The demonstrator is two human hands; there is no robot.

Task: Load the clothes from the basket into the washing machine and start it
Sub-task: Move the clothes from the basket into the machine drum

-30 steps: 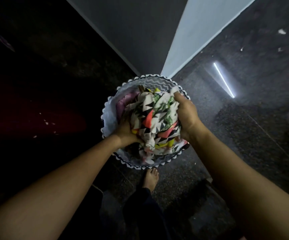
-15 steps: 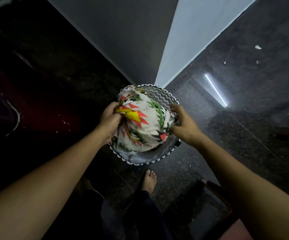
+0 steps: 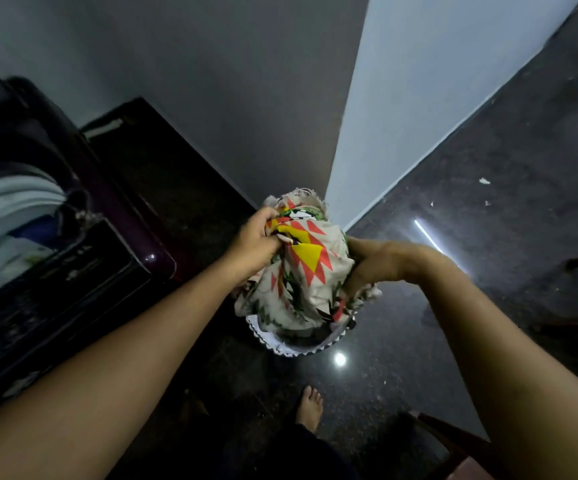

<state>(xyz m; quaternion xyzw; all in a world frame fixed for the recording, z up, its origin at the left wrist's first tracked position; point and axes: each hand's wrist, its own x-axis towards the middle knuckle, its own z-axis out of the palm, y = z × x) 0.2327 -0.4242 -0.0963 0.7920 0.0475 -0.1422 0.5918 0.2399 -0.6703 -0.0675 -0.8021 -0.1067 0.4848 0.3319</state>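
since the bundle of clothes (image 3: 301, 271) is only bunched between two hands, above the basket (image 3: 294, 349) and well apart from the washing machine (image 3: 72, 237) at the left, a loose tail could slip onto the dark polished floor (image 3: 471, 289) or snag the basket's rim on the way across. the left hand (image 3: 256, 242) curls its fingers into the cloth's upper edge; the right hand (image 3: 372, 263) clutches the other side. the cloth looks soft, crumpled and frayed on top, pale with red, yellow and green triangles. the basket is round and zigzag-trimmed. the machine is glossy and dark, its pale drum (image 3: 6, 216) open.
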